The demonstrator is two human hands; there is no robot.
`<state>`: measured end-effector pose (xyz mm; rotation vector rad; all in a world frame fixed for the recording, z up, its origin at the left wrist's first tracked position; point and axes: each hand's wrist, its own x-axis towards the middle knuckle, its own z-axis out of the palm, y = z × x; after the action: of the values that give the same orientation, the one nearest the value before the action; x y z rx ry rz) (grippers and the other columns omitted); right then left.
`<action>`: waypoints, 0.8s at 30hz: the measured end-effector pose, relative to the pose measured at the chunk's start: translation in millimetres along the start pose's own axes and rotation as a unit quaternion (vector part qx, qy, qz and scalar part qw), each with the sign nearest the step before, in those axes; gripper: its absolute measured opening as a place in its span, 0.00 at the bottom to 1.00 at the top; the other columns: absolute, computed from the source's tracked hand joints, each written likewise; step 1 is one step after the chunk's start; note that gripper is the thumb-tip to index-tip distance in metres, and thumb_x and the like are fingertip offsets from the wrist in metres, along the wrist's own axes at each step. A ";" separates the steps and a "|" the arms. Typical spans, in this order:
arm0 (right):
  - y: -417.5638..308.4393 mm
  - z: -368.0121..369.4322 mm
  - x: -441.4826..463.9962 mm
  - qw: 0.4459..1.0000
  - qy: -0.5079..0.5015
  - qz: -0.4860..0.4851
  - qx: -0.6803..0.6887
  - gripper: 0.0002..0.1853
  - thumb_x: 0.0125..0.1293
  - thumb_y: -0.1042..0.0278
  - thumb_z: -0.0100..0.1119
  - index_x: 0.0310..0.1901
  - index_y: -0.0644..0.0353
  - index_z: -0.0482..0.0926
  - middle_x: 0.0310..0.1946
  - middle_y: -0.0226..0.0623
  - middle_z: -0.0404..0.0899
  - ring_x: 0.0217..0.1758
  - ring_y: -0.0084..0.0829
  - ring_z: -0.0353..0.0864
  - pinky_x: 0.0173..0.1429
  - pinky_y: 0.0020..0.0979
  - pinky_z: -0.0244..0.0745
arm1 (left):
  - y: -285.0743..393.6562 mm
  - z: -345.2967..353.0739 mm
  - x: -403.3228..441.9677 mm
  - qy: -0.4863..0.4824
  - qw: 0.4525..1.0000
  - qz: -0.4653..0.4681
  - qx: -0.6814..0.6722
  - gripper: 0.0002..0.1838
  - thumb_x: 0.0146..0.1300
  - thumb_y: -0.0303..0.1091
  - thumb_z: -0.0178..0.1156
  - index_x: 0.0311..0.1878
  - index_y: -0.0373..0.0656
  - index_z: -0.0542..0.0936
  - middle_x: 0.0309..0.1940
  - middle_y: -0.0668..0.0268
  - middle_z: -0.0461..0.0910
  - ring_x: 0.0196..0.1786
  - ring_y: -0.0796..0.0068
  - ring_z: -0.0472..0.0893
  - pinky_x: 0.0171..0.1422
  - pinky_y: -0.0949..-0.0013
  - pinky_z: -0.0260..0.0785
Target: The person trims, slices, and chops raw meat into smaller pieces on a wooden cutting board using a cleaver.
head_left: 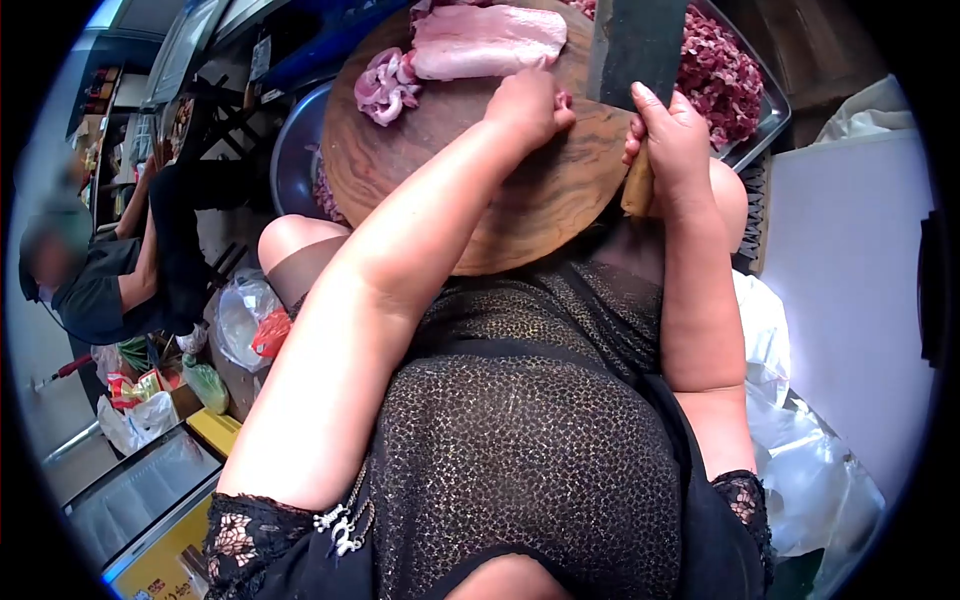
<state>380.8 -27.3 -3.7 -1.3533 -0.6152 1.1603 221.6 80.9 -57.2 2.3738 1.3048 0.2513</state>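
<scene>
My right hand (675, 145) is wrapped round the wooden handle (638, 190) of a cleaver. Its broad dark blade (636, 45) points away from me, over the right side of a round wooden chopping board (400, 160). My left hand (528, 105) is closed over the board, fingers curled in at the near right edge of a pale pink slab of meat (490, 45). Whether a small piece is pinched in those fingers is hidden. Left of the slab lies a curled, fatty strip of meat (385, 87).
A metal tray (765, 130) heaped with cut red meat (720, 75) stands beyond the cleaver. Under the board's left side is a metal basin (290, 150). Another person (110, 270) sits at the left near plastic bags (245, 315). A white panel (850, 260) stands at the right.
</scene>
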 end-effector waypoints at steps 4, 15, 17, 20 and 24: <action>-0.2 -1.2 -5.8 1.000 -0.007 0.005 -0.005 0.09 0.72 0.64 0.60 0.38 0.58 0.72 0.20 0.26 0.71 0.17 0.20 0.71 0.22 0.25 0.71 | -14.8 -15.6 8.1 -0.069 0.997 -0.014 -0.024 0.11 0.60 0.38 0.65 0.42 0.44 0.87 0.35 0.56 0.85 0.38 0.61 0.85 0.46 0.61 0.78; 3.5 10.6 -17.0 0.954 -0.237 0.119 -0.141 0.08 0.70 0.65 0.59 0.38 0.59 0.72 0.18 0.28 0.71 0.15 0.22 0.71 0.19 0.24 0.68 | -89.7 -59.8 -62.6 -0.116 0.904 -0.258 -0.321 0.30 0.58 0.35 0.73 0.58 0.33 0.71 0.37 0.63 0.84 0.34 0.78 0.82 0.32 0.77 0.72; 12.8 13.9 -19.0 0.938 -0.256 0.158 -0.172 0.07 0.70 0.67 0.56 0.37 0.58 0.71 0.18 0.28 0.70 0.14 0.23 0.70 0.18 0.26 0.68 | -96.2 -52.3 -62.9 -0.110 0.900 -0.255 -0.335 0.30 0.57 0.36 0.74 0.57 0.33 0.72 0.36 0.64 0.84 0.33 0.78 0.82 0.32 0.76 0.72; 25.0 15.4 -14.5 0.914 -0.265 0.169 -0.256 0.07 0.71 0.68 0.55 0.36 0.59 0.70 0.18 0.28 0.70 0.14 0.23 0.69 0.17 0.27 0.68 | -96.6 -53.8 -65.2 -0.083 0.919 -0.251 -0.292 0.26 0.55 0.41 0.75 0.51 0.36 0.76 0.33 0.66 0.83 0.30 0.80 0.80 0.31 0.75 0.71; 18.6 18.8 -19.5 0.906 -0.229 0.169 -0.313 0.06 0.71 0.69 0.54 0.36 0.60 0.70 0.18 0.28 0.69 0.14 0.24 0.70 0.17 0.28 0.67 | -116.7 -65.7 -79.7 -0.050 0.953 -0.241 -0.175 0.24 0.52 0.48 0.77 0.41 0.40 0.82 0.28 0.68 0.82 0.26 0.80 0.79 0.31 0.74 0.72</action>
<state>351.8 -40.0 -12.5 -1.7852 -1.2009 1.6738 66.2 87.1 -46.6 1.6962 1.5893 0.1908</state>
